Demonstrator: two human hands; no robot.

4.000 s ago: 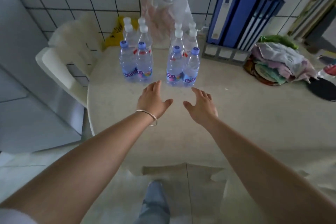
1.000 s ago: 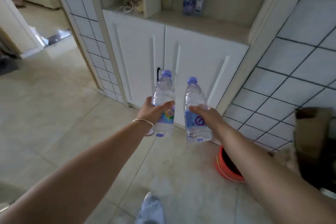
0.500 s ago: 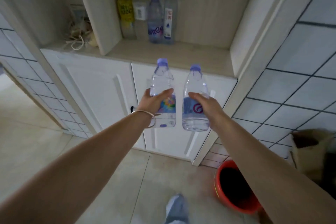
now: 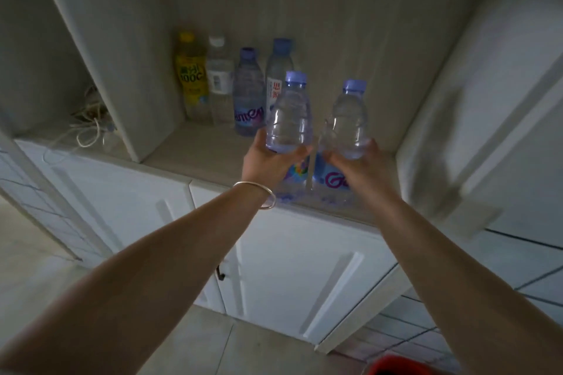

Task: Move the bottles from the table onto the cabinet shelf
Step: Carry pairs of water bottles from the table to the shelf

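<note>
— What are they holding?
— Two clear ribbed plastic water bottles with lilac caps, upright, mid-frame. The left hand (image 4: pixel 268 161) wraps the left bottle (image 4: pixel 289 119); the right hand (image 4: pixel 359 166) wraps the right bottle (image 4: pixel 350 122).
— And where?
— At the front edge of the pale wood-grain cabinet shelf (image 4: pixel 195 155), bases low over it; contact unclear. Four bottles (image 4: pixel 246 94) stand behind.

We've got two clear water bottles with purple caps, the left bottle (image 4: pixel 289 119) and the right bottle (image 4: pixel 350 122), upright side by side at the front edge of the cabinet shelf (image 4: pixel 195 155). Each one's gripped round the middle, and we can't tell if the bases touch the shelf.
</note>
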